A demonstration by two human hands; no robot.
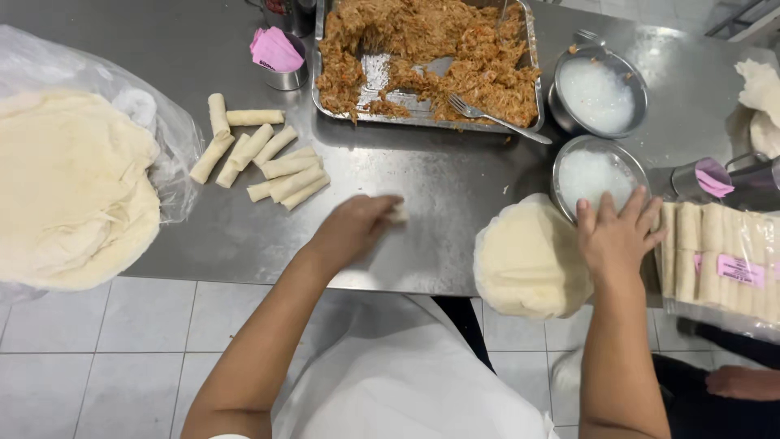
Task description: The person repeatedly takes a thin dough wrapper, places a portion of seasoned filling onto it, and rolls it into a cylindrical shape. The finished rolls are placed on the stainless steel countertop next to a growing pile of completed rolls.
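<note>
My left hand point(354, 228) is closed around a small rolled spring roll point(398, 214) on the steel table point(455, 179), just right of a pile of several finished rolls point(264, 154). My right hand point(619, 234) lies flat with fingers spread on the right edge of a stack of round pale wrappers point(524, 256), close under a steel bowl of white paste point(591, 175). A metal tray of shredded brown filling point(426, 57) with a fork point(497, 118) stands at the back.
A large heap of wrappers on clear plastic point(73, 187) fills the left. A second bowl of white paste point(600, 93) sits at back right. Packed rolls in plastic point(723, 260) lie at right. A cup with pink paper point(280, 57) stands near the tray. Another person's hand point(743, 382) shows at lower right.
</note>
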